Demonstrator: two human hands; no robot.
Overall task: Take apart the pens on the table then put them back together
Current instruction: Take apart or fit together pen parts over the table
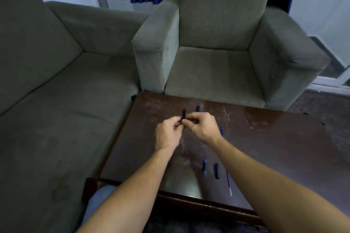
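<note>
Head view: near the frame's centre, the left hand (167, 130) and right hand (202, 126) meet above the dark counter (274, 147), fingers pinched on a black pen barrel (183, 114) that stands upright between them, its open end up; probably so a part can be pulled out or pushed in along its length. Whether both hands truly grip it is unclear. Loose parts lie apart in the lower centre, likely within easy reach: a blue piece (204, 166), a black cap (217, 170), a thin refill (228, 181).
</note>
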